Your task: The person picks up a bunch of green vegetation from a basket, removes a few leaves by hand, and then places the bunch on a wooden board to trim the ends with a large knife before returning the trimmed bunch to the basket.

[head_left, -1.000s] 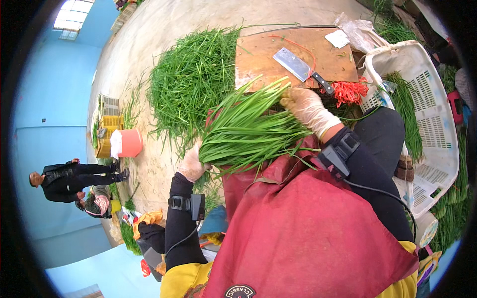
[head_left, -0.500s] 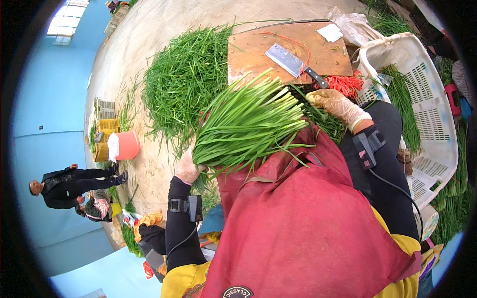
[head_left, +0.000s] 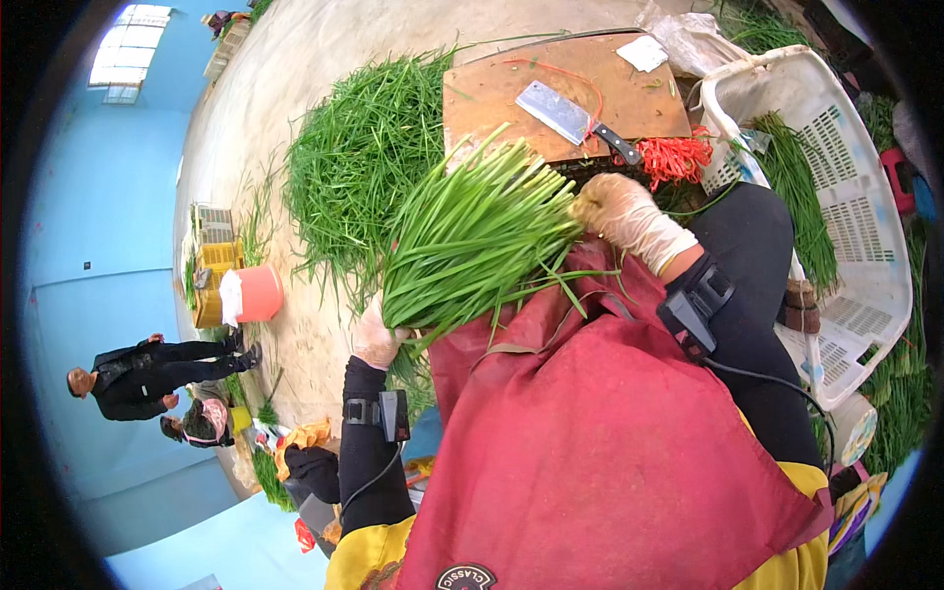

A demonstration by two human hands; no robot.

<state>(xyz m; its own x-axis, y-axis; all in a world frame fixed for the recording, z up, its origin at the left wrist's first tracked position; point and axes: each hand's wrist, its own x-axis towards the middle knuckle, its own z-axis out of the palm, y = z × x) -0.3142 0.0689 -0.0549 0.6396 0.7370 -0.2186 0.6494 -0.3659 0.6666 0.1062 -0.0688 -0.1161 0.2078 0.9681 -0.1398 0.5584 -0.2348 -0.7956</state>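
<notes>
A thick bunch of garlic chives (head_left: 482, 236) lies across my lap over the red apron (head_left: 610, 433), its pale stalk ends up and to the right. My left hand (head_left: 376, 336), in a pale glove, is closed around the leafy end at the lower left; the leaves hide some of its fingers. My gloved right hand (head_left: 624, 214) is closed with curled fingers right beside the stalk ends. What it grips is hidden. Beyond it, a cleaver (head_left: 575, 120) with a black handle lies on a wooden board (head_left: 482, 98), and red ties (head_left: 676, 157) hang at the board's near right corner.
A big heap of loose chives (head_left: 369, 157) covers the floor left of the board. At my right stands a white plastic basket (head_left: 865, 241) with chives inside. A pink bucket (head_left: 260, 293) and yellow crates (head_left: 213, 275) are farther left, near a standing person (head_left: 143, 379) and another lower down.
My right hand has moved left, from beside the board's near edge to the stalk ends, and its fingers have curled in. My left hand stays on the leafy end.
</notes>
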